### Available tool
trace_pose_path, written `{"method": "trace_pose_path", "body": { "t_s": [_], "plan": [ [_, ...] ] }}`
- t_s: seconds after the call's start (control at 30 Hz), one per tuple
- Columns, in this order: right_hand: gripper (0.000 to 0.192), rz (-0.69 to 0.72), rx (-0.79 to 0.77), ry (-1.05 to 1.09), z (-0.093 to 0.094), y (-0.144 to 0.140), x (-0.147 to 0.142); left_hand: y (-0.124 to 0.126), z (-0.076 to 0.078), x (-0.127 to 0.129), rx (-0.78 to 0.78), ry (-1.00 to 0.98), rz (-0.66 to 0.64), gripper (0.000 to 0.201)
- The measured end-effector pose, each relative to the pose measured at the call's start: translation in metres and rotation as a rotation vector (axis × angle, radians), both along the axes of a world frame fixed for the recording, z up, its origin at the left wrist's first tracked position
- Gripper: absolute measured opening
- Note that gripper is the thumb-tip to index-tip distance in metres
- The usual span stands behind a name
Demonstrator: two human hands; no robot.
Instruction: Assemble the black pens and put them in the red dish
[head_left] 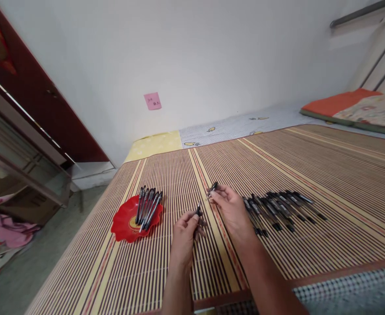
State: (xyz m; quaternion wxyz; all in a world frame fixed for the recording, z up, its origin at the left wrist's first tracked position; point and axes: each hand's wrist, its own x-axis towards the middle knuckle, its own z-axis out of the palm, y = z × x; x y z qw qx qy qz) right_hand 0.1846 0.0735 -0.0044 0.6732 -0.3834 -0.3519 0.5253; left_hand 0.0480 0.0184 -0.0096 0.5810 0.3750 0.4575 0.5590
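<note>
My left hand (186,229) is closed around a black pen (198,211), its pale tip pointing up and away from me. Most of that pen's body is hidden by the fingers. To the right and slightly higher, my right hand (228,202) pinches a short black piece that looks like a pen cap (213,188). The two hands are apart, above the striped mat. Several black-and-clear pens (149,208) lie side by side in a red wavy-rimmed dish (120,222) left of my left hand. A spread row of several more pens (279,208) rests on the mat beyond my right forearm.
A striped bamboo mat (166,271) covers the bed. Patterned cloth (225,131) and an orange-edged folded quilt (336,103) lie along the wall. A pink note (152,101) is stuck on the wall. On the left are a dark red door (48,100) and a cardboard box (25,203).
</note>
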Motion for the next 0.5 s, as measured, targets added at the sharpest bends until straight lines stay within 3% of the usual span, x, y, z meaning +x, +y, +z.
{"method": "trace_pose_path", "body": {
  "t_s": [0.2, 0.5],
  "plan": [
    [0.033, 0.128, 0.004, -0.022, 0.0072, -0.0081, 0.0012, -0.0037, 0.0077, 0.0037, 0.009, 0.002, -0.057, 0.026],
    [0.019, 0.392, 0.094, -0.281, 0.0086, -0.0109, 0.0002, -0.002, 0.0011, 0.005, 0.07, -0.082, 0.007, 0.026]
  ]
}}
